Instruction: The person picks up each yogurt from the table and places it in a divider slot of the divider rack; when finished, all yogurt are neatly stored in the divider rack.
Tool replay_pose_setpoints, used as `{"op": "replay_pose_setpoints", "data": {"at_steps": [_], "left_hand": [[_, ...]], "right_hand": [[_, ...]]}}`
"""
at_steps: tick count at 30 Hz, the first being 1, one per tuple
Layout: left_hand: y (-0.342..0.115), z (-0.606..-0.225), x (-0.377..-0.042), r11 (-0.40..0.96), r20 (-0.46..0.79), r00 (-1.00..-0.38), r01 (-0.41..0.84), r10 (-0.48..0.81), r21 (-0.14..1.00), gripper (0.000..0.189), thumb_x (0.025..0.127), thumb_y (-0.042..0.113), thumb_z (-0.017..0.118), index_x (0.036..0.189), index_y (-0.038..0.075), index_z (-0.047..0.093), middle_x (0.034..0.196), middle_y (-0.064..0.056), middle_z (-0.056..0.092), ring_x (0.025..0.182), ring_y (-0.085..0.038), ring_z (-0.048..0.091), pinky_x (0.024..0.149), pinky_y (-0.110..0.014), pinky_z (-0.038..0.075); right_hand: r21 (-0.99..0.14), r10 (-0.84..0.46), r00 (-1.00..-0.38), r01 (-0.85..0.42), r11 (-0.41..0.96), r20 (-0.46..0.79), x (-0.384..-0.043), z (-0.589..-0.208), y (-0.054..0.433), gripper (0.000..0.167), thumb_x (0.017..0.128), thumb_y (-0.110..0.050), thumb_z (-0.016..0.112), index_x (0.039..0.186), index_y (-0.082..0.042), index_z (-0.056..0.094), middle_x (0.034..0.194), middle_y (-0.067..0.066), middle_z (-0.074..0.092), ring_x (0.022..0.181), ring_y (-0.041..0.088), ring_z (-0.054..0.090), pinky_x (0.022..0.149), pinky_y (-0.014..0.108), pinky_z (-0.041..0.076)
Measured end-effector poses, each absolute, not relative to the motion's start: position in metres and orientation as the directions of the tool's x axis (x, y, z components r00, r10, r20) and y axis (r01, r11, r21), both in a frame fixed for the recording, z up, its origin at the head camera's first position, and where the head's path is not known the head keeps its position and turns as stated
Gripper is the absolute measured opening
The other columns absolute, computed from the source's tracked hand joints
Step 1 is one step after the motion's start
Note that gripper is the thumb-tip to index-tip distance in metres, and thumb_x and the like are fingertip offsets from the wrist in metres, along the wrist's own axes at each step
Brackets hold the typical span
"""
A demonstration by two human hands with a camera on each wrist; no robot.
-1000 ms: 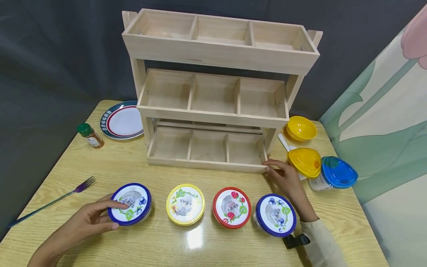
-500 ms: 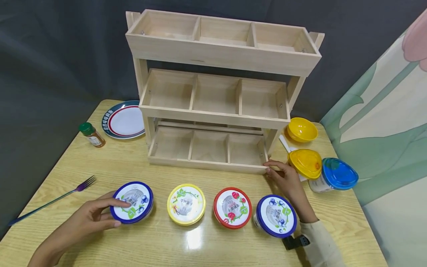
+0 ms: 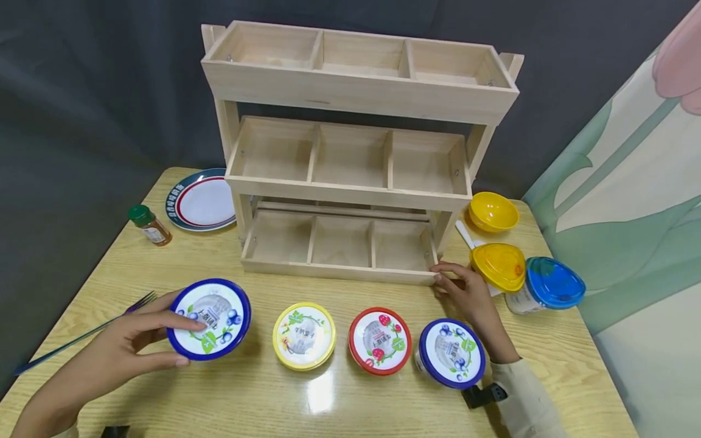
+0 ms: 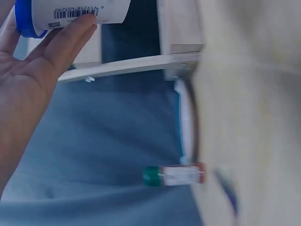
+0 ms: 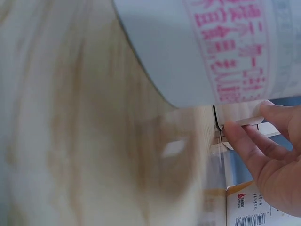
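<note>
Left-hand grip (image 3: 114, 350) curls round a blue-lidded tub (image 3: 215, 309), held above the left side of the bench (image 3: 246, 407). Right-hand grip (image 3: 475, 302) pinches the wooden rack's (image 3: 345, 193) lower right front corner; a bench strip separates three lidded tubs (image 3: 380, 339) from it.

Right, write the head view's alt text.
A person's left grip holds a blue-lidded tub above a table; the right grip pinches the corner of a tiered rack. In front stand a yellow-lidded tub, a red-lidded tub and another blue-lidded tub.
</note>
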State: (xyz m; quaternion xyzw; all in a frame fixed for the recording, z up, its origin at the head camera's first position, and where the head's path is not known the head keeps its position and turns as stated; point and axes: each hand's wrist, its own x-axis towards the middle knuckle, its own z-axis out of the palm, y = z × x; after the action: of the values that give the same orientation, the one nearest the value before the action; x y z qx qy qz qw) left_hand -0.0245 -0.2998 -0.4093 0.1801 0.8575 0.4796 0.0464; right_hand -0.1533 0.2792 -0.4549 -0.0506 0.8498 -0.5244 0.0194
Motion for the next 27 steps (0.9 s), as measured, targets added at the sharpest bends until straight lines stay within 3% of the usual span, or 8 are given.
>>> {"op": "replay_pose_setpoints", "data": {"at_steps": [8,10,15,22,27], "left_hand": [[-0.283,-0.371,-0.048,0.507,0.277,-0.879,0.455,0.389,0.732,0.060,0.072,-0.009,0.094,0.123,0.020,0.082,0.165,0.003,0.045,0.139,0.005,0.043,0.097,-0.008,0.047],[-0.275,-0.360,-0.057,0.475,0.344,-0.844,0.521,0.412,0.710,0.062,0.068,-0.012,0.095,0.121,0.018,0.082,0.165,0.006,0.045,0.140,0.000,0.046,0.098,-0.009,0.047],[-0.255,-0.334,-0.085,0.393,0.500,-0.735,0.671,0.458,0.628,0.062,0.064,-0.014,0.095,0.118,0.014,0.083,0.165,-0.003,0.048,0.144,-0.011,0.049,0.102,-0.011,0.047],[-0.234,-0.307,-0.117,0.343,0.534,-0.715,0.692,0.451,0.636,0.056,0.071,-0.016,0.092,0.119,0.009,0.083,0.162,-0.001,0.052,0.140,-0.017,0.050,0.101,-0.014,0.050],[-0.222,-0.293,-0.141,0.177,0.576,-0.689,0.695,0.440,0.696,0.049,0.076,-0.023,0.086,0.120,-0.004,0.079,0.166,-0.011,0.047,0.136,-0.024,0.055,0.099,-0.020,0.055]], "right_hand": [[-0.915,-0.108,-0.994,-0.042,0.401,-0.002,-0.152,-0.456,0.279,0.027,0.111,0.000,0.058,0.134,0.013,0.066,0.148,0.035,0.055,0.095,0.005,0.072,0.079,0.025,0.064],[-0.915,-0.110,-0.994,-0.040,0.402,-0.004,-0.151,-0.456,0.279,0.027,0.111,0.000,0.058,0.134,0.013,0.066,0.149,0.036,0.054,0.095,0.005,0.073,0.079,0.026,0.064],[-0.917,-0.105,-0.994,-0.045,0.397,0.003,-0.151,-0.457,0.280,0.027,0.111,0.001,0.059,0.133,0.013,0.066,0.151,0.035,0.053,0.093,0.005,0.073,0.078,0.025,0.064],[-0.923,-0.092,-0.996,-0.023,0.383,-0.013,-0.150,-0.457,0.278,0.027,0.110,0.002,0.059,0.133,0.013,0.066,0.151,0.034,0.054,0.095,0.008,0.072,0.079,0.026,0.064],[-0.926,-0.083,-0.997,-0.021,0.377,-0.011,-0.152,-0.457,0.278,0.026,0.110,0.003,0.059,0.133,0.013,0.067,0.151,0.034,0.054,0.096,0.008,0.072,0.079,0.026,0.064]]}}
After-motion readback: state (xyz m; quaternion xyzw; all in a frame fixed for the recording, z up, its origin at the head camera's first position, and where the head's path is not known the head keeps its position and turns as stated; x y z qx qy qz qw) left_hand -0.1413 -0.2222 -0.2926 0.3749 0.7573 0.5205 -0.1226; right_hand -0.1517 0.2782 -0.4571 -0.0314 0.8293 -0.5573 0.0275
